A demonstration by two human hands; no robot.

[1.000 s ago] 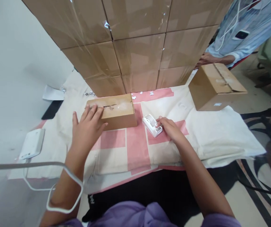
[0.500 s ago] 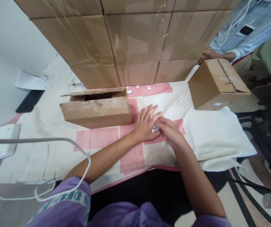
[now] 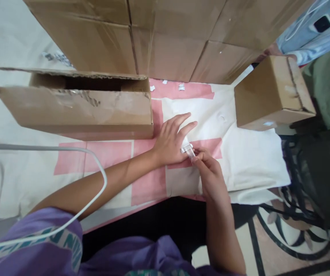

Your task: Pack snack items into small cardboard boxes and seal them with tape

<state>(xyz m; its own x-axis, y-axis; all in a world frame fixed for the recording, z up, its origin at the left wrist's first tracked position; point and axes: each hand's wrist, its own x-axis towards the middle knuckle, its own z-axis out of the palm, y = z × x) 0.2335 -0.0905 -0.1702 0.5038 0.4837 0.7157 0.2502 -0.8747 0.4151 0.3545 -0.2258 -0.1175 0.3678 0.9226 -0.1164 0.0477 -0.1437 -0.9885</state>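
My left hand [image 3: 169, 142] lies on the cloth with its fingers spread apart. Against its thumb side is a small white-and-silver piece [image 3: 186, 148]; whether the thumb presses on it is hard to see. A short clear strip [image 3: 191, 154], like tape or thin plastic, runs from this piece to my right hand [image 3: 209, 168]. The thumb and fingers of my right hand are closed in a pinch on the strip's lower end. Left of my hands stands a cardboard box [image 3: 101, 109] with raised flaps and a dark opening on top.
Stacked taped cartons [image 3: 170, 50] form a wall at the back. Another cardboard box [image 3: 274, 92] stands at the right, beside a person's blue sleeve [image 3: 306, 34]. White paper bits [image 3: 181, 87] lie before the stack. A white cable [image 3: 98, 165] crosses in front of my left arm.
My right hand has moved slightly down, away from the left, and the clear strip now shows between them. The camera view has shifted, so the open box appears larger and farther left.
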